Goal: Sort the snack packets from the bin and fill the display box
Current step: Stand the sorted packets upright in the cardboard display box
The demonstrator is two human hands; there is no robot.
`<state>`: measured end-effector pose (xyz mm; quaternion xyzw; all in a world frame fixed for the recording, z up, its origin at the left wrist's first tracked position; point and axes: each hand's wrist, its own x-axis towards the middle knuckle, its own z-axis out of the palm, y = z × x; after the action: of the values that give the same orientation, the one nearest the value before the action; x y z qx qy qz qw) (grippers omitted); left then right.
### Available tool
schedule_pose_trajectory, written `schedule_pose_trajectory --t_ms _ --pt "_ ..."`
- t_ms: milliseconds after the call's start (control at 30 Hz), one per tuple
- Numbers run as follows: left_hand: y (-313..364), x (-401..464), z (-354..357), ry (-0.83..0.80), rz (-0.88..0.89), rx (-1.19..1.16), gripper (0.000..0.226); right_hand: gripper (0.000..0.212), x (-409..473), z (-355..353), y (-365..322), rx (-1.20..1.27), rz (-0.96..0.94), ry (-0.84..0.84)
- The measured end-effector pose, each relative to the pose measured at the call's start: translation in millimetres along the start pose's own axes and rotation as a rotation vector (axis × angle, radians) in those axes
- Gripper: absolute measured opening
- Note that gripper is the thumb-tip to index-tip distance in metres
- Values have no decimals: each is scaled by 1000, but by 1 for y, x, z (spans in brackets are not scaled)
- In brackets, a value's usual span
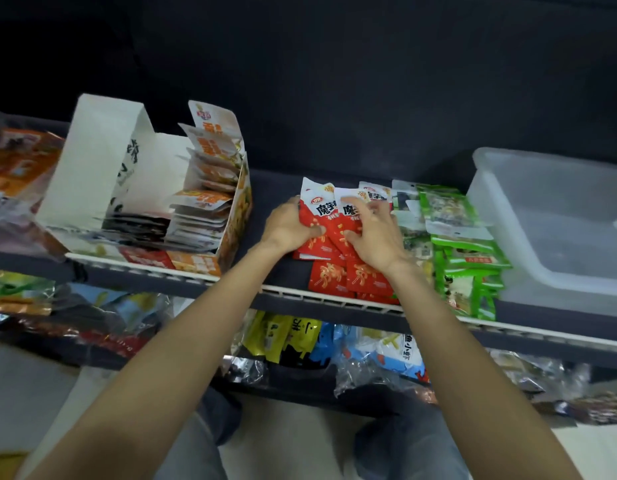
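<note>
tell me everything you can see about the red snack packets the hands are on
The red snack packets are small glossy foil-like pouches, red with white tops, bold black characters and orange swirl art. They lie in a loose overlapping pile on the dark shelf, between the display box and the green packets. The left hand and right hand each grip a fanned bunch at the top; more lie flat nearer the shelf's white front rail.

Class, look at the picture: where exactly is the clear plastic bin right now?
In the head view, the clear plastic bin sits at the far right of the upper shelf, just right of the green packets.
</note>
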<state>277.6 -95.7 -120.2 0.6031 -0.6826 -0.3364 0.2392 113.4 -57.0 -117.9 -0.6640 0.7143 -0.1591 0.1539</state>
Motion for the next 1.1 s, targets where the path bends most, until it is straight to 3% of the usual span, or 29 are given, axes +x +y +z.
schedule_pose_trajectory --t_ms 100,200,267,367,467,600,700,833,1100 --pt "-2 -22 -11 52 -4 32 58 93 -10 -8 -11 74 156 -5" --pt "0 -52 -17 108 14 34 47 108 -18 -17 -12 8 186 35" --pt "1 -74 -21 136 1 21 48 100 -27 -21 -13 -31 170 135" --pt "2 -101 -37 248 -5 -103 55 68 -42 -28 -14 -11 145 285" --pt "11 -123 -59 292 27 -348 39 41 -54 -36 -19 37 55 367" --pt "38 -155 -98 259 180 -530 19 23 -74 -53 -41 282 -51 439" --pt "60 -179 -141 300 398 -507 23 20 -85 -66 -65 543 -100 436" --pt "59 -190 -193 418 617 -358 27 31 -89 -76 -97 953 -70 387" --pt "-42 -131 -220 549 444 -21 25 39 -85 -78 -136 1199 -113 285"
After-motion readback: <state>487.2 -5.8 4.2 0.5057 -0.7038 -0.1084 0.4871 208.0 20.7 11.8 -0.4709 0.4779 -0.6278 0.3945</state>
